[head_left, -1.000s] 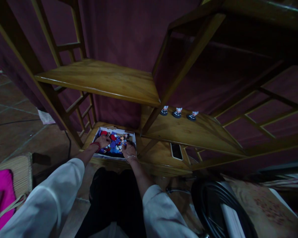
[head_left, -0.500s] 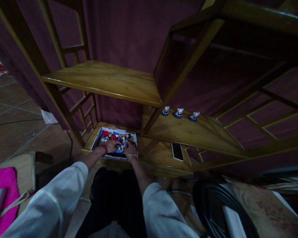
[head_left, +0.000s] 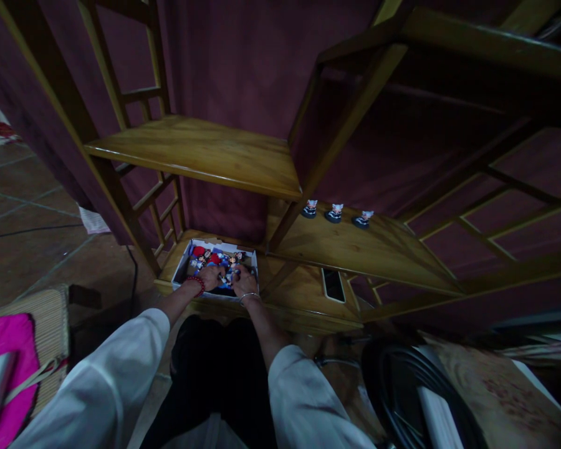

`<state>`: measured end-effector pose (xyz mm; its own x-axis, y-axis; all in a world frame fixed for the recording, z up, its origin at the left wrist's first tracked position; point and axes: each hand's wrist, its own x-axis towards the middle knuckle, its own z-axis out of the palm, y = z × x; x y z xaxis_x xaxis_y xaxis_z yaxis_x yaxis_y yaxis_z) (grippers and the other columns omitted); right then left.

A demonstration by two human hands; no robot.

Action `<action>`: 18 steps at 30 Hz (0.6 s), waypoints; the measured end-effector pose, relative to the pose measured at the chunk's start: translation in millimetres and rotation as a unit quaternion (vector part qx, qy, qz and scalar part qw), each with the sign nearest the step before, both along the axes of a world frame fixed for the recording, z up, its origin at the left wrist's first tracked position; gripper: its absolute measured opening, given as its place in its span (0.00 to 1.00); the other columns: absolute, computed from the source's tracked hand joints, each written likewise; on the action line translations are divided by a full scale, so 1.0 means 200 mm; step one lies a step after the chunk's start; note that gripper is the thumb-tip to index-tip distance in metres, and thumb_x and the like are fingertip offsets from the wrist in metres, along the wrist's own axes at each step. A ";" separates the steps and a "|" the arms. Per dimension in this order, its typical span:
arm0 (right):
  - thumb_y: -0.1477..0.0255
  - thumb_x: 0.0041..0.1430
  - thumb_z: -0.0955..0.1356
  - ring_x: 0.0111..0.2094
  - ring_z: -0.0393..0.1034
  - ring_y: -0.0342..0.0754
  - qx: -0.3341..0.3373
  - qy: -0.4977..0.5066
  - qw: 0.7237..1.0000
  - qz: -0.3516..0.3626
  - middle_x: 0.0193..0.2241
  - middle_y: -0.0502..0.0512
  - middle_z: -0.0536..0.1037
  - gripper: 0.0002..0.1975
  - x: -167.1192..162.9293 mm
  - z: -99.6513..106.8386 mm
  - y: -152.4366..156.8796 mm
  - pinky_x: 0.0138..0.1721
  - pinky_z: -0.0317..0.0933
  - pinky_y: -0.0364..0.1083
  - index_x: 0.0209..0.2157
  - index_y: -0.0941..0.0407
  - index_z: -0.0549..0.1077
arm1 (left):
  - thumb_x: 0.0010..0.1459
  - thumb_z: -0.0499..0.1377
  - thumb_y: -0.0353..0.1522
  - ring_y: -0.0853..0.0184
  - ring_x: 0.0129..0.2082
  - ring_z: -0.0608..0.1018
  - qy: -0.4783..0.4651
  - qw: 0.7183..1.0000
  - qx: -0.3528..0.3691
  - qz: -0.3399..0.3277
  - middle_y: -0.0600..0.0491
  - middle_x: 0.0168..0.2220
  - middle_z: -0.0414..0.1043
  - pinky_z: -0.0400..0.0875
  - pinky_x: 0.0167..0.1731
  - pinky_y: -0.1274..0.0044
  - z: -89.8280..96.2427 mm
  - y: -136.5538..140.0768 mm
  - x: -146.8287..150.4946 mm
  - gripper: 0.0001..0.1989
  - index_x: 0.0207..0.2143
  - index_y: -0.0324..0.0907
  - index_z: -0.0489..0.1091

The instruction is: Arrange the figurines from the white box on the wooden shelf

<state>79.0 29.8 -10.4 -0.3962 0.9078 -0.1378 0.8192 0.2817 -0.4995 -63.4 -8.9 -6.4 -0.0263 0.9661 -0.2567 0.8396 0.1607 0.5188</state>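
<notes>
A shallow white box (head_left: 182,265) on the lower shelf holds several small figurines (head_left: 215,257) in red, blue, white and black. My left hand (head_left: 210,277), with a red bead bracelet at the wrist, reaches over its near side, fingers bent inward on a small figurine. Opposite it, my right hand (head_left: 245,283), wearing a thin bangle, is curled with its fingertips on a figurine too. The two hands almost meet in the middle of the box. My fingers partly cover what they grip, so its details are unclear.
Three small figurines on dark round bases (head_left: 334,213) stand in a row on the raised shelf (head_left: 355,249) at right. A phone (head_left: 333,285) lies below it. An upper shelf board (head_left: 201,153) overhangs the box. A coiled black hose (head_left: 378,380) lies lower right, a woven seat (head_left: 51,337) left.
My hands have shifted slightly among the figurines, with the left fingers drawn in a little. The box and the three standing figurines stay in place; the view has moved slightly.
</notes>
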 end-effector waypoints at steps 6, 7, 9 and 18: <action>0.72 0.54 0.60 0.32 0.68 0.41 -0.017 0.045 0.999 0.021 0.30 0.46 0.75 0.10 0.02 0.00 -0.02 0.35 0.59 0.39 0.37 0.48 0.70 | 0.42 0.54 0.26 0.70 0.24 0.69 -0.086 0.996 0.002 0.014 0.57 0.22 0.66 0.62 0.27 0.80 0.02 -0.04 0.00 0.13 0.35 0.41 0.67; 0.71 0.53 0.61 0.32 0.68 0.41 -0.017 0.047 0.998 0.025 0.30 0.46 0.75 0.10 0.02 -0.01 -0.02 0.35 0.59 0.39 0.36 0.49 0.70 | 0.42 0.54 0.25 0.71 0.23 0.68 -0.107 0.994 0.002 0.015 0.58 0.21 0.65 0.62 0.25 0.80 0.02 -0.05 0.00 0.13 0.35 0.41 0.67; 0.71 0.53 0.61 0.33 0.69 0.41 -0.013 0.051 0.998 0.030 0.31 0.47 0.75 0.09 0.02 -0.02 -0.01 0.36 0.59 0.39 0.36 0.50 0.70 | 0.42 0.53 0.24 0.72 0.22 0.67 -0.145 0.989 0.007 0.022 0.59 0.20 0.62 0.61 0.23 0.81 0.00 -0.05 0.00 0.13 0.34 0.40 0.66; 0.75 0.51 0.63 0.34 0.69 0.40 -0.044 0.115 0.990 0.066 0.30 0.48 0.75 0.07 0.02 -0.10 0.05 0.38 0.60 0.39 0.34 0.54 0.68 | 0.41 0.54 0.22 0.73 0.25 0.67 -0.173 0.982 0.045 0.055 0.60 0.23 0.62 0.63 0.25 0.82 -0.05 -0.03 0.03 0.15 0.35 0.41 0.66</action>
<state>83.9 39.3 -29.5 -0.5415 0.8340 -0.1064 0.6394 0.3263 -0.6962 -58.3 -14.9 -16.0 -0.0580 0.9815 -0.1823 0.5915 0.1809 0.7858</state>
